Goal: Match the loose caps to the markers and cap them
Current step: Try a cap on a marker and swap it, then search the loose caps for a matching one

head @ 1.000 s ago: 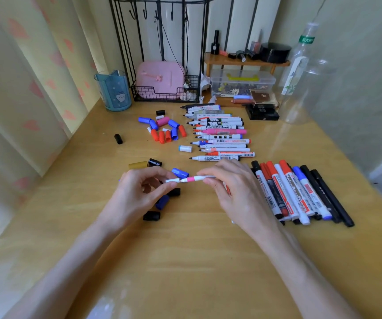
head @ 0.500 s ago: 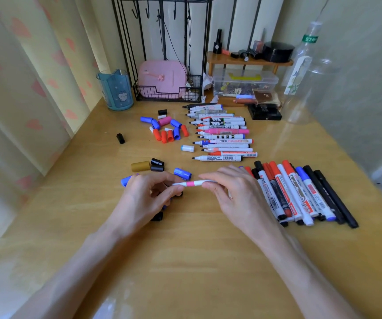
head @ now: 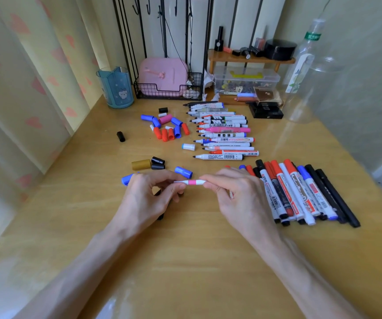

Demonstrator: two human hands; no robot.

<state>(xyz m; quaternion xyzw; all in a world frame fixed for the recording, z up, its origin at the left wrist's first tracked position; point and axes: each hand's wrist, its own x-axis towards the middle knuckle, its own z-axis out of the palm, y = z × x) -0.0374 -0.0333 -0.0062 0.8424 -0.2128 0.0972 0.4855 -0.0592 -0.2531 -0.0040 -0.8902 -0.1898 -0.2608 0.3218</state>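
Observation:
I hold a thin white marker with a pink band level above the wooden table. My left hand pinches its left end, where a white cap sits, and my right hand grips its right part. Behind the hands lie a blue cap, another blue cap, a gold cap and two black caps. A heap of blue, red and pink caps lies farther back, beside a row of uncapped markers. Capped markers lie at the right.
A lone black cap and a white cap with a blue end lie apart. At the back stand a blue cup, a wire basket with a pink box, a clear storage box, a black case and a plastic bottle.
Both hands with the pink-banded marker have sunk slightly toward the table and me. The white cap end has slid in closer along the marker. A blue cap now shows left of my left hand.

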